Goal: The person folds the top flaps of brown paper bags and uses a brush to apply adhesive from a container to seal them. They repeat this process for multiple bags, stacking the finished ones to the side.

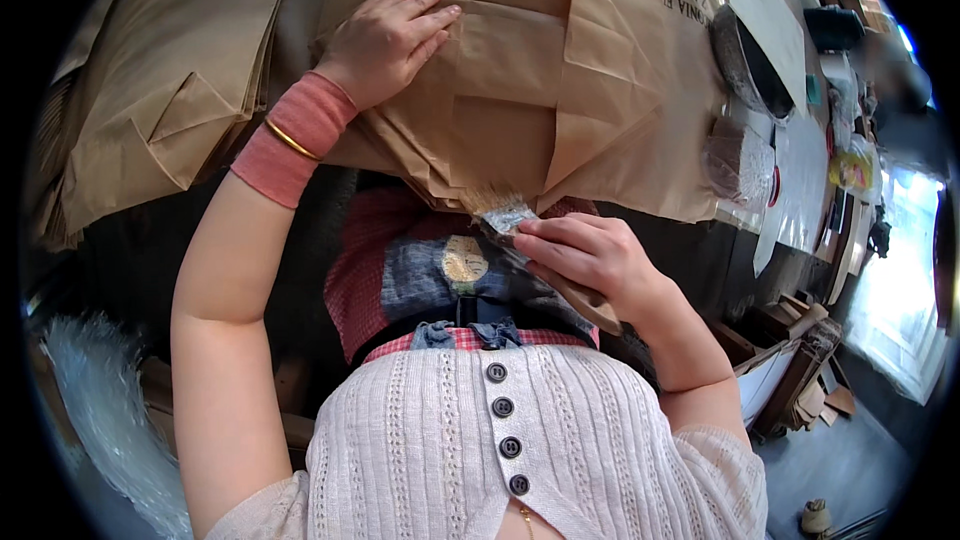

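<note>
A stack of brown paper bags (pixel 505 130), with their folded bottoms uppermost, lies on the table in front of me. My left hand (pixel 388 38) rests on the top bag with its fingers stretched out flat. In my right hand (pixel 597 258) is a wide, flat paste brush (pixel 508 216) with a silvery band and a wooden handle, its fingers closed round it. The bristles touch or hang just over the near edge of the bags; I cannot tell which. Part of the handle is hidden behind the hand.
Another pile of brown paper bags (pixel 165 80) sits at the left. Right of the stack stand a dark, crusted basin (pixel 752 62) and a clear plastic-wrapped block (pixel 738 162). Clear plastic strands (pixel 105 410) hang at lower left. A wooden box (pixel 785 370) is at lower right.
</note>
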### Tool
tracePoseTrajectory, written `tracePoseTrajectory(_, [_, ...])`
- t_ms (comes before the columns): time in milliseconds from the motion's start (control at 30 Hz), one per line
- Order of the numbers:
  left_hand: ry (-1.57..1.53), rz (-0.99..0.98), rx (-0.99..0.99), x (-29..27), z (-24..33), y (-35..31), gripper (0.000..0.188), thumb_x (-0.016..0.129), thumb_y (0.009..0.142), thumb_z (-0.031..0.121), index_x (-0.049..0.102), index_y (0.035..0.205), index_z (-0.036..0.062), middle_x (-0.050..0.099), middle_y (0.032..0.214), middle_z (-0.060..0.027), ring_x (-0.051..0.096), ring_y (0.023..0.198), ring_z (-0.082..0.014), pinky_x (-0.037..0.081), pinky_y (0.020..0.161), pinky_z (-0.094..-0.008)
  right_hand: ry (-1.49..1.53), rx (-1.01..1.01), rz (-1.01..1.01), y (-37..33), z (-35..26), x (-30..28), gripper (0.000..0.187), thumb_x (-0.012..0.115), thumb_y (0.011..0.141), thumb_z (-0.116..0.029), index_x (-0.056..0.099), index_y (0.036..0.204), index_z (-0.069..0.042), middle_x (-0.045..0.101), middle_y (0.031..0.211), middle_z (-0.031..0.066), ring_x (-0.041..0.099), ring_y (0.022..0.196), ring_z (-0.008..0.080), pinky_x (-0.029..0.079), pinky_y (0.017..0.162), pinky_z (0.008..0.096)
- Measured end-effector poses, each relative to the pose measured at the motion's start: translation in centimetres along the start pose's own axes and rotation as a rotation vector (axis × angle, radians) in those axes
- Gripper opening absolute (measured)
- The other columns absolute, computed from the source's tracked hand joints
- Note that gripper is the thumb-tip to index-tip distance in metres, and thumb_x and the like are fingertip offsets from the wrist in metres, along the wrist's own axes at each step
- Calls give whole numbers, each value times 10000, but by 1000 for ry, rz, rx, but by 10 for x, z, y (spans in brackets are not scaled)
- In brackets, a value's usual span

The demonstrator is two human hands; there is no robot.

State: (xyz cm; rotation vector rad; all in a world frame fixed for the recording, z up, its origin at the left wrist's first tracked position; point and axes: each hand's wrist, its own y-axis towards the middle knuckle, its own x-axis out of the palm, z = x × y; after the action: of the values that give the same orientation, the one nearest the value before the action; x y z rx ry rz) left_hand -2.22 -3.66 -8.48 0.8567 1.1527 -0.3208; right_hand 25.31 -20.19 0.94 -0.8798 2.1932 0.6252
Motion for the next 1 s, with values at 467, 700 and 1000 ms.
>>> tracePoseTrajectory(467, [-54,-33,-11,-13,6,9,335,584,893,143,621,1211,46,546,1328,-168,474,1267,-347,336,1094,-471,320,94,142,18,18,-45,208,740,749,-27,695,950,0,680,868,137,678,764,278,553,643,334])
tracePoseTrajectory(700, [-60,-55,-29,-17,11,11,314,603,874,168,646,1167,64,576,1282,-164,489,1247,-331,343,1086,-472,391,599,563,81,124,-97,159,711,847,-110,701,930,25,687,791,55,622,697,80,519,630,232])
tracePoseTrajectory(1000, [-153,-39,-102,-25,9,6,372,639,844,171,595,1185,29,575,1248,-171,489,1236,-345,357,1078,-477,338,535,597,137,161,-93,143,686,869,-74,687,952,42,686,800,57,632,706,88,529,636,222])
